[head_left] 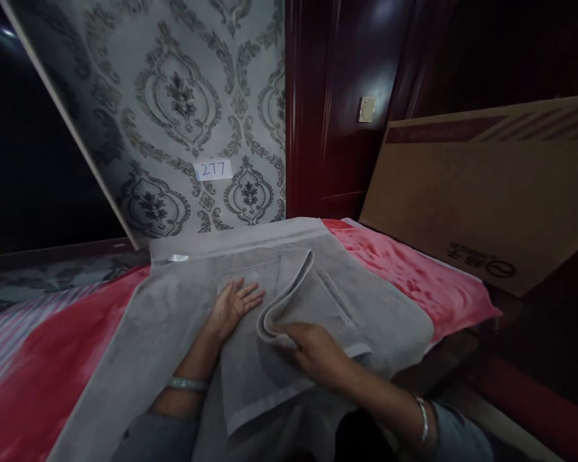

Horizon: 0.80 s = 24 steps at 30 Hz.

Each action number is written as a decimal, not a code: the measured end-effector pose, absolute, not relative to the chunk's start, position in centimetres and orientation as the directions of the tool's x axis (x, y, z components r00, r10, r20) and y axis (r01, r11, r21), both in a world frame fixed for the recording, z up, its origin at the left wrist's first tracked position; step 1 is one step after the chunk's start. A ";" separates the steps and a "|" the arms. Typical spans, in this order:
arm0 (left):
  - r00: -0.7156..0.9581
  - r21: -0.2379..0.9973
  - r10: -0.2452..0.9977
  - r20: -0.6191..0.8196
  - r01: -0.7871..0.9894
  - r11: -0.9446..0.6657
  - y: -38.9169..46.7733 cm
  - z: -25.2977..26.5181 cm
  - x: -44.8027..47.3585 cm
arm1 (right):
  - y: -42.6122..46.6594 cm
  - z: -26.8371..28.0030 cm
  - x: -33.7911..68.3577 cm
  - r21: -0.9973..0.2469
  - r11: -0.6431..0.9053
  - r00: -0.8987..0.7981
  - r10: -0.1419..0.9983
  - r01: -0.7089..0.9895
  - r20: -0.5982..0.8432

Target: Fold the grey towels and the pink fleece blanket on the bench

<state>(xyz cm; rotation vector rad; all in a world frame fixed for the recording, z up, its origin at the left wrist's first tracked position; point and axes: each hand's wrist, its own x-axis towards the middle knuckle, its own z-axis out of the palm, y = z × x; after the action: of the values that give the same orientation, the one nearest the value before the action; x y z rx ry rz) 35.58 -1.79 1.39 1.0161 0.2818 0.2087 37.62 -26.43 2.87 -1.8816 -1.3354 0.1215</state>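
A grey towel [332, 301] lies partly folded on a larger grey cloth [168, 327]. My right hand [313, 350] grips the towel's near edge, with a doubled flap raised and curling toward the left. Beside that fold, on the left, my left hand [236, 305] rests palm up with its fingers spread, holding nothing. The towel's lower layer, with a pale hem strip, extends below both hands toward me. My right fingertips are partly hidden behind the towel's edge.
Red and pink cloth [390, 269] shows at both sides under the grey cloth. A large cardboard box [481, 192] leans at the right. Behind are patterned wallpaper [183, 102] with a paper marked 277 [213, 169], a dark red door [337, 96] and a dark screen [33, 141].
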 end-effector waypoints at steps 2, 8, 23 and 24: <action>0.947 0.877 0.301 -0.108 -0.052 0.477 -2.0 1.2 35.5 | -26.5 1.5 36.7 -0.621 -0.091 0.384 0.852 0.779 0.357; 0.926 0.998 0.375 0.045 -0.055 0.016 -3.1 0.9 35.8 | -27.1 -0.4 36.6 -0.502 -0.147 0.331 0.895 0.852 0.300; 0.907 0.709 0.330 0.261 0.052 -0.703 -8.5 3.2 39.3 | -27.1 -2.3 35.8 -0.411 -0.241 0.361 0.900 0.880 0.246; 0.883 0.775 0.398 0.249 0.064 -0.628 -7.7 3.1 39.3 | -27.1 -2.3 35.7 -0.411 -0.248 0.367 0.898 0.878 0.243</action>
<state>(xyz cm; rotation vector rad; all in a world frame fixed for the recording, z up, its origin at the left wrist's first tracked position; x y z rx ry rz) 39.31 -7.67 3.06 2.2131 0.3306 0.5116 35.70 -27.13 -2.33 -2.1550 -1.5346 0.0568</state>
